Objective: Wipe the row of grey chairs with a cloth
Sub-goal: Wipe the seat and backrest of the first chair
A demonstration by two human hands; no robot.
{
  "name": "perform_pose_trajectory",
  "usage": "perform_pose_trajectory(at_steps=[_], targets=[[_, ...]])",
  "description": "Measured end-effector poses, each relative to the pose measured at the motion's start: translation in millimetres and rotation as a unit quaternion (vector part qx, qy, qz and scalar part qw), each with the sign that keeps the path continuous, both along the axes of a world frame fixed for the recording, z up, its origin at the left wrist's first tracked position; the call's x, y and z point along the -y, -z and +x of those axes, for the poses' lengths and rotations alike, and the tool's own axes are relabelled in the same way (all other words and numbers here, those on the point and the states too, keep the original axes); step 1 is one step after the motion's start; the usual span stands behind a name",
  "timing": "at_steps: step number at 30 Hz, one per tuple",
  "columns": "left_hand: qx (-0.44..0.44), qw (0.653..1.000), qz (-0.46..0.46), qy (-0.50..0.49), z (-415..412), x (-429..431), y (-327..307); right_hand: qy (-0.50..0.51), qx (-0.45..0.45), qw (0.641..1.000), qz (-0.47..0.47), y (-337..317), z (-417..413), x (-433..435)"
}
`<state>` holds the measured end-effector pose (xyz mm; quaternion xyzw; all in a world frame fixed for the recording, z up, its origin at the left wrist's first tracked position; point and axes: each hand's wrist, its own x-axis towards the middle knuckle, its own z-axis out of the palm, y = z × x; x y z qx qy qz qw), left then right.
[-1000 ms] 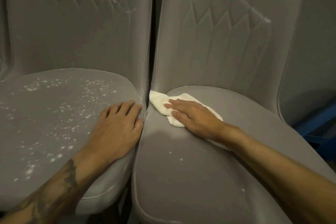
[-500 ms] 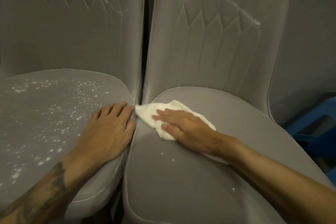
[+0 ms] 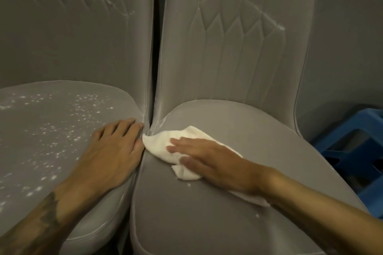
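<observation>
A crumpled white cloth (image 3: 159, 147) lies on the padded seat of the right grey chair (image 3: 217, 225), at that seat's back left corner. Its long axis runs on a slant, from a pointed corner at the seat's left edge down to a thin tail that shows beneath the wrist. The pointed corner aims left, at the narrow dark gap beside the chair.

The right hand (image 3: 209, 159) lies flat on the cloth. Its fingers (image 3: 178, 143) are straight and close together, pressing down and curling round nothing, and they point left as the cloth does. The cloth is under the fingers and palm and sticks out past the fingertips.

Left of that chair stands a second grey chair (image 3: 51, 172), its seat dotted with white specks (image 3: 49, 130). The left hand (image 3: 112, 151) rests flat on its near edge, fingers (image 3: 122, 128) straight and holding nothing. To the chair's right is a blue plastic stool (image 3: 352, 130).
</observation>
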<state>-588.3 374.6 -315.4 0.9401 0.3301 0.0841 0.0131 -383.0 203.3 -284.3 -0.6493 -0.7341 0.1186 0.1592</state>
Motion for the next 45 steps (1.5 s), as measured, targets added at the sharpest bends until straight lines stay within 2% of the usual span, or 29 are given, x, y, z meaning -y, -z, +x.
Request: perform_pose_trajectory(at_steps=[4,6,9,11,17,20,22,24,28,31,34,40,45], targets=[[-0.001,1.0,0.006,-0.013,2,2,0,0.1,0.01,0.995,-0.022,-10,18,-20],[0.006,1.0,0.003,-0.013,1,2,0,0.113,0.014,0.994,-0.008,-7,9,-25],[0.014,1.0,0.003,-0.01,1,1,1,0.051,0.012,0.999,0.009,0,-4,-7],[0.016,1.0,0.001,-0.011,1,1,2,0.003,0.002,1.0,-0.013,-3,1,1],[0.019,1.0,0.0,-0.006,0,1,3,0.106,0.014,0.994,-0.019,-7,8,-19],[0.02,1.0,0.004,-0.002,1,1,2,0.036,0.02,0.999,0.02,1,-12,-2],[0.022,1.0,0.001,-0.004,1,1,1,-0.011,0.003,1.0,0.007,0,-12,9],[0.022,1.0,-0.003,-0.004,0,2,0,0.0,0.005,1.0,-0.018,-6,-2,5],[0.024,1.0,-0.003,-0.003,0,3,-1,0.085,0.024,0.996,-0.033,-11,2,-16],[0.024,1.0,-0.001,0.0,0,3,-1,0.026,0.029,0.999,0.005,-2,-17,1],[0.024,1.0,-0.002,-0.003,0,1,0,-0.026,0.012,1.0,0.0,-3,-15,22],[0.027,1.0,-0.007,-0.002,1,2,0,0.066,0.033,0.997,-0.038,-11,-1,-5],[0.026,1.0,-0.013,-0.006,1,2,0,-0.023,0.011,1.0,0.0,1,-11,25]])
